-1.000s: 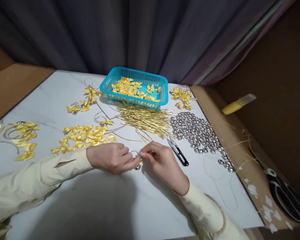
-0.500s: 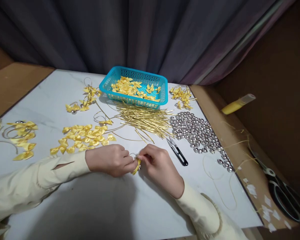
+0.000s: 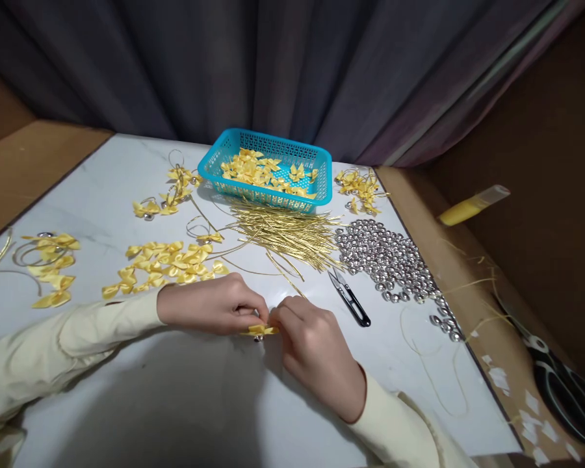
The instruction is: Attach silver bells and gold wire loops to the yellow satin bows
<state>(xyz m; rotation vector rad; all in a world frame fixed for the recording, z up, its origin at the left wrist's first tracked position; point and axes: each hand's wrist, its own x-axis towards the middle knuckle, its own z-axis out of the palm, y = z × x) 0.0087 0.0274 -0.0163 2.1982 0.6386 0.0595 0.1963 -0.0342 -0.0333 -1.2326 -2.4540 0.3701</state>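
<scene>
Your left hand's (image 3: 217, 303) fingers pinch the yellow bow (image 3: 260, 330), apparently steadying it for fine two-handed work; next seems to call for a firm hold. Glossy and spread, it sits between both hands' fingertips, silvery bead (image 3: 259, 338) beneath. Your right hand (image 3: 316, 344) curls against its right end; whether gripping, I cannot tell.

Yellow and gold gleaming on white
The held bow (image 3: 261, 330) is showing yellow, the openwork basket (image 3: 253, 190) turquoise, the strands (image 3: 287, 234) gold, the beads (image 3: 383, 253) silver, the sleeves (image 3: 85, 335) cream; the worktop (image 3: 100, 192) is carrying faint grey veins on white.
</scene>
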